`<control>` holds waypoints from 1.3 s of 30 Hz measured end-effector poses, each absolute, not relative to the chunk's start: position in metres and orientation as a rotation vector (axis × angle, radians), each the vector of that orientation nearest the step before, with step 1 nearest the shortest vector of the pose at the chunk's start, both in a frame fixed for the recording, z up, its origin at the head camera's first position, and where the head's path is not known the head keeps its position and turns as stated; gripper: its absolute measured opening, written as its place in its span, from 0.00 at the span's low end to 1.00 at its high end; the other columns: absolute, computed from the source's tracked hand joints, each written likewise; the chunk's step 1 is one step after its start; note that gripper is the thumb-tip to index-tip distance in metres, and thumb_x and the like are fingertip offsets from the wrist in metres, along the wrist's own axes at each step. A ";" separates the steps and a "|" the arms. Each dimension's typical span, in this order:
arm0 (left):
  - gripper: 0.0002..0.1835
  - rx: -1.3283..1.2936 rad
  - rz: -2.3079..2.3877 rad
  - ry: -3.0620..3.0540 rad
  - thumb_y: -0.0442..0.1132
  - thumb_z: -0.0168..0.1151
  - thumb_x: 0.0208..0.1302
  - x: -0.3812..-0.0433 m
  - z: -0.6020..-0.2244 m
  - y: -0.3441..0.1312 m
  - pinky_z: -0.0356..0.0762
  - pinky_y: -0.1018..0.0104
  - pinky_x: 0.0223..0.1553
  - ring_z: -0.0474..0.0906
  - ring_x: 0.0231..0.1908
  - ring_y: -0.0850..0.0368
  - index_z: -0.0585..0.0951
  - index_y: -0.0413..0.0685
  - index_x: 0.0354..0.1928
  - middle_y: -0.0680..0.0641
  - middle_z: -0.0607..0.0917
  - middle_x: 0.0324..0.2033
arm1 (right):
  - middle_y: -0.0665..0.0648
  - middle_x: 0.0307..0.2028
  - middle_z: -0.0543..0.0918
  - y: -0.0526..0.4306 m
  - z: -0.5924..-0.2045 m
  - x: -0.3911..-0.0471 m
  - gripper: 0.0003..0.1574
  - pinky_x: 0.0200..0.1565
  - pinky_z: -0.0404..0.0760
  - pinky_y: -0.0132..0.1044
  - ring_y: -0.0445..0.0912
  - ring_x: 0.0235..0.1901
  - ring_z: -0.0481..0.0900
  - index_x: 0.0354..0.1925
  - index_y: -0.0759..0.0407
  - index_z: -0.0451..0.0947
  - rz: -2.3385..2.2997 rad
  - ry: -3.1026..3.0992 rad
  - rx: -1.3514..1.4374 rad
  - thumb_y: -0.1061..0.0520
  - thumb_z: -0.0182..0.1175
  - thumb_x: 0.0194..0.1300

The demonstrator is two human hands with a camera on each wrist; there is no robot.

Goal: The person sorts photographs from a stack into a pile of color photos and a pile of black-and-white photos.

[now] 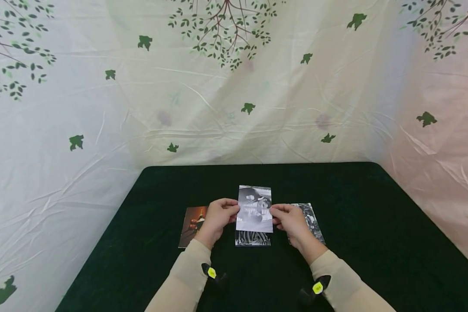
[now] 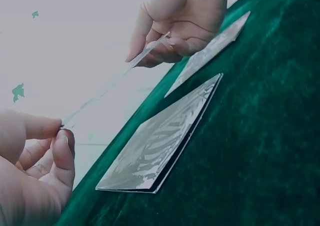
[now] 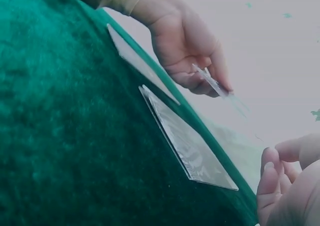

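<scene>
A black-and-white photo card [image 1: 254, 212] is held up above the table between both hands. My left hand [image 1: 217, 219] pinches its left edge between thumb and fingers, and my right hand [image 1: 294, 223] pinches the right edge. Seen from the left wrist, the held card appears nearly edge-on, as a thin pale sheet. Below it, a small stack of cards with a striped, zebra-like top picture [image 2: 165, 131] lies on the cloth, apart from the held card. In the head view the held card covers most of that stack.
An orange-brown photo card [image 1: 189, 232] lies left of the stack, partly behind the left hand. Another black-and-white card [image 1: 313, 221] lies to the right, partly hidden by the right hand. A dark green cloth [image 1: 355, 195] covers the table; a leaf-patterned curtain [image 1: 203, 108] hangs behind.
</scene>
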State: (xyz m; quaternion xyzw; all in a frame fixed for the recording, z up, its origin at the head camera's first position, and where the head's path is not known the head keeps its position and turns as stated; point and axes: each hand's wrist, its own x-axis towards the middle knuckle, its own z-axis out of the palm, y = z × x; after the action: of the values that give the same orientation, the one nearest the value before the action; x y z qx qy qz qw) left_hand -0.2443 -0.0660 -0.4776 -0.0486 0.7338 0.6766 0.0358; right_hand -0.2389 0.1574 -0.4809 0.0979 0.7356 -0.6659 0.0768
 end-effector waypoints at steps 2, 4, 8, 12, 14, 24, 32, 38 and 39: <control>0.12 -0.155 2.118 2.202 0.37 0.65 0.63 -0.245 -0.477 -0.066 0.79 0.66 0.32 0.78 0.29 0.56 0.82 0.40 0.46 0.44 0.84 0.34 | 0.57 0.41 0.80 0.158 -0.480 -0.239 0.18 0.36 0.76 0.37 0.46 0.33 0.79 0.52 0.60 0.77 -2.019 2.174 0.296 0.53 0.61 0.66; 0.12 -0.160 2.152 2.146 0.37 0.65 0.63 -0.245 -0.476 -0.067 0.79 0.66 0.32 0.78 0.29 0.56 0.82 0.40 0.47 0.43 0.84 0.34 | 0.57 0.41 0.79 0.158 -0.478 -0.239 0.19 0.36 0.75 0.37 0.46 0.33 0.78 0.52 0.61 0.77 -2.040 2.149 0.298 0.53 0.60 0.67; 0.12 -0.163 2.205 2.076 0.36 0.65 0.62 -0.246 -0.476 -0.067 0.79 0.67 0.32 0.77 0.29 0.57 0.82 0.38 0.46 0.43 0.83 0.34 | 0.55 0.38 0.79 0.158 -0.477 -0.239 0.19 0.35 0.75 0.37 0.45 0.32 0.78 0.51 0.63 0.77 -2.070 2.127 0.292 0.54 0.60 0.66; 0.12 -0.179 2.234 2.074 0.35 0.66 0.62 -0.245 -0.472 -0.066 0.79 0.65 0.34 0.77 0.29 0.56 0.83 0.37 0.46 0.43 0.82 0.35 | 0.55 0.37 0.79 0.156 -0.476 -0.241 0.19 0.34 0.75 0.35 0.45 0.31 0.78 0.51 0.63 0.77 -2.082 2.127 0.281 0.54 0.60 0.66; 0.12 -0.190 2.245 2.086 0.35 0.65 0.62 -0.244 -0.469 -0.065 0.79 0.65 0.34 0.77 0.29 0.57 0.83 0.37 0.45 0.43 0.82 0.35 | 0.55 0.38 0.79 0.156 -0.476 -0.241 0.18 0.35 0.75 0.35 0.45 0.32 0.78 0.51 0.62 0.77 -2.080 2.133 0.284 0.53 0.60 0.67; 0.10 -0.249 2.293 2.130 0.34 0.66 0.61 -0.242 -0.465 -0.057 0.78 0.68 0.32 0.76 0.29 0.58 0.84 0.38 0.43 0.43 0.81 0.36 | 0.55 0.38 0.78 0.156 -0.473 -0.242 0.17 0.33 0.77 0.34 0.45 0.32 0.78 0.49 0.63 0.78 -2.124 2.121 0.283 0.54 0.61 0.66; 0.07 -0.276 2.350 2.151 0.33 0.68 0.59 -0.236 -0.461 -0.049 0.79 0.66 0.32 0.76 0.27 0.60 0.86 0.38 0.39 0.43 0.82 0.35 | 0.58 0.39 0.82 0.166 -0.470 -0.238 0.21 0.34 0.81 0.36 0.44 0.30 0.80 0.50 0.61 0.81 -2.057 2.270 0.268 0.51 0.66 0.62; 0.06 -0.249 2.366 2.133 0.32 0.68 0.58 -0.235 -0.463 -0.028 0.80 0.65 0.31 0.77 0.25 0.60 0.86 0.38 0.38 0.43 0.83 0.33 | 0.58 0.43 0.80 0.184 -0.467 -0.231 0.23 0.35 0.81 0.36 0.44 0.32 0.80 0.50 0.60 0.82 -1.999 2.369 0.314 0.48 0.67 0.61; 0.06 -0.254 2.367 2.127 0.32 0.68 0.58 -0.235 -0.464 -0.024 0.80 0.64 0.32 0.77 0.25 0.60 0.86 0.38 0.37 0.43 0.83 0.33 | 0.58 0.43 0.80 0.187 -0.467 -0.230 0.24 0.35 0.81 0.35 0.45 0.33 0.80 0.50 0.59 0.82 -1.994 2.375 0.326 0.47 0.67 0.61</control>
State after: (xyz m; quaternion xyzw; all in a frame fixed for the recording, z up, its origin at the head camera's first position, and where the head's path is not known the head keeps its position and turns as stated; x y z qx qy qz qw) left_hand -0.2351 -0.0242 -0.4640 -0.0796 0.6660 0.7412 -0.0253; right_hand -0.2304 0.1871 -0.4666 0.1045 0.7616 -0.6394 0.0120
